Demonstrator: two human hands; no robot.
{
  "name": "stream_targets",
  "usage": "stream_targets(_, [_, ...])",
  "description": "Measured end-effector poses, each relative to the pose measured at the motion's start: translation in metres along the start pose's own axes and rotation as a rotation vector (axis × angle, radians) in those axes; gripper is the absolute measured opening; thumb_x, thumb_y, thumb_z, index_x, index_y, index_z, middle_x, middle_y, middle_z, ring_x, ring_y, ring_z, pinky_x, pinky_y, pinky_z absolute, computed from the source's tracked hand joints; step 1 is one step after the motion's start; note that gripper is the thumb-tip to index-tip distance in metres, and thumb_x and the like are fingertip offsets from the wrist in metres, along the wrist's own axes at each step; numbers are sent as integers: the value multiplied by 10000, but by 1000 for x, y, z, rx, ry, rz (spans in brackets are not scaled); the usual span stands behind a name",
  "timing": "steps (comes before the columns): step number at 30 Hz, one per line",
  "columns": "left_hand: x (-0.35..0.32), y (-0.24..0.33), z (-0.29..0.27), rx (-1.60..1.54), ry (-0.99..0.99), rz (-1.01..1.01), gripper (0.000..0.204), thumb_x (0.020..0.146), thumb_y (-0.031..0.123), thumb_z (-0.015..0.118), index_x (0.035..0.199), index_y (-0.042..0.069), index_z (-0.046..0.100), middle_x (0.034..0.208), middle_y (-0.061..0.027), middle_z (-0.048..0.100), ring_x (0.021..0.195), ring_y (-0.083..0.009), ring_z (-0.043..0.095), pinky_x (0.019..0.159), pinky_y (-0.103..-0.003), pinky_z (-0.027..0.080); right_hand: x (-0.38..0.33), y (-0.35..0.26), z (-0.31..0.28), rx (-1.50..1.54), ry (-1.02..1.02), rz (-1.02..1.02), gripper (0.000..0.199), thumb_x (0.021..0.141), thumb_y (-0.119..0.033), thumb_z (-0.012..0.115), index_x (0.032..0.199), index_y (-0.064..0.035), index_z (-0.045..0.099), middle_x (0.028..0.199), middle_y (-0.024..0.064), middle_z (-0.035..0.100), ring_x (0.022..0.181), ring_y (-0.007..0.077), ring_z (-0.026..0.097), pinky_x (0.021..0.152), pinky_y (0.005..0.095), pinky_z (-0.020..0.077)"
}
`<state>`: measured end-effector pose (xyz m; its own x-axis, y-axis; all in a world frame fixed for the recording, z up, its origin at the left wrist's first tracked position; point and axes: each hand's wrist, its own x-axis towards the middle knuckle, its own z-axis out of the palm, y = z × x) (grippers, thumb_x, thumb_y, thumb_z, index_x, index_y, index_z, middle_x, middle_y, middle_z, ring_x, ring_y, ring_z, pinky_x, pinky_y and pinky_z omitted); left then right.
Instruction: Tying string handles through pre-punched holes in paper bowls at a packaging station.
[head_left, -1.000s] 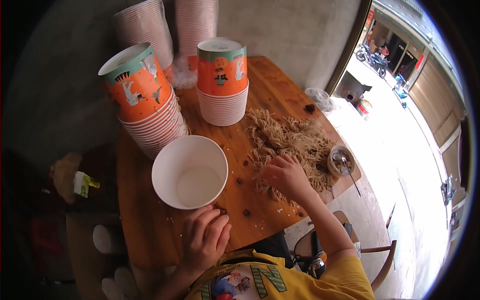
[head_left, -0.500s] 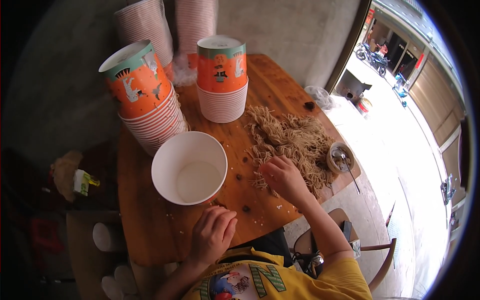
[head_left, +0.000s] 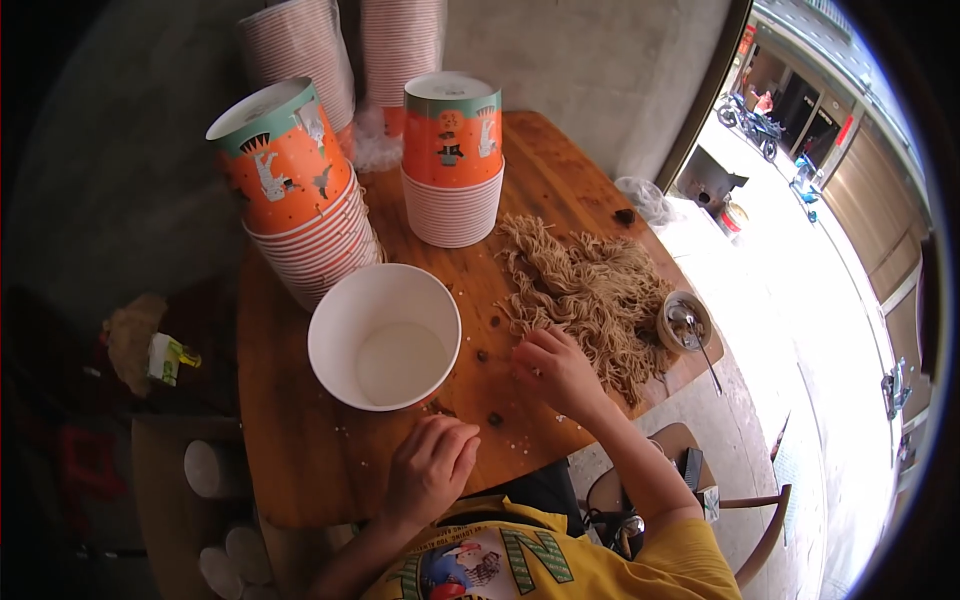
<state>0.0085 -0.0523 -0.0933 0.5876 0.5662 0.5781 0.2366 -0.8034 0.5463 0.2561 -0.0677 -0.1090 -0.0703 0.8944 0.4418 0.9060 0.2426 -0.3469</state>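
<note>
A white paper bucket point(head_left: 385, 300) stands mouth-up on the wooden table, its inside facing me. Just in front of it, at the near table edge, my left hand point(head_left: 432, 465) is closed with its fingers curled together; whatever it may hold is hidden. My right hand point(head_left: 555, 372) hovers at the near left edge of a heap of tan strings point(head_left: 590, 300). Its fingers are bent in a pinch, and anything between them is too small to make out. Both hands are apart from the bucket.
Stacked orange-printed paper buckets point(head_left: 290, 190) stand at left, another stack point(head_left: 452, 160) behind. Wrapped white stacks point(head_left: 403, 50) lean at the wall. A small bowl point(head_left: 685, 322) with a spoon sits at the table's right edge. A chair point(head_left: 765, 535) is at right; small white cups lie lower left.
My right hand has moved slightly left and nearer to me, off the string heap's edge. My left hand stays nearly in place. The whole view has shifted a little.
</note>
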Motion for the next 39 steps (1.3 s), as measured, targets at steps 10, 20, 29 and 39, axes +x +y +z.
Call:
stream_targets(10, [4, -1, 11, -38, -17, -34, 139, 837, 62, 668, 958, 43, 603, 892, -109, 604, 844, -298, 606, 767, -387, 507, -2, 3, -4, -14, 85, -25, 128, 734, -99, 669, 847, -97, 608, 908, 37, 579, 880, 261, 540, 790, 367, 447])
stream_targets(20, [-1, -2, 17, -84, -30, -99, 139, 850, 76, 657, 979, 61, 609, 912, -111, 614, 861, -309, 616, 755, -391, 505, -6, -4, 13, -87, 13, -34, 135, 744, -166, 675, 855, -124, 610, 910, 35, 546, 891, 251, 515, 801, 370, 414])
stream_targets(29, [-2, 14, 2, 40, 89, -132, 370, 851, 35, 659, 1204, 36, 548, 1073, -140, 622, 994, -328, 627, 849, -380, 516, -3, -59, 3, 260, 27, -90, 168, 750, -45, 693, 879, -46, 585, 863, 95, 577, 838, 314, 557, 762, 381, 457])
stream_targets(39, [-68, 23, -79, -15, 204, -390, 223, 869, -42, 629, 1071, 16, 554, 930, -111, 620, 812, -202, 619, 696, -301, 535, 17, -162, 21, 1296, -433, 150, 169, 951, -173, 620, 1015, -18, 599, 953, 10, 618, 864, 71, 555, 728, 242, 464])
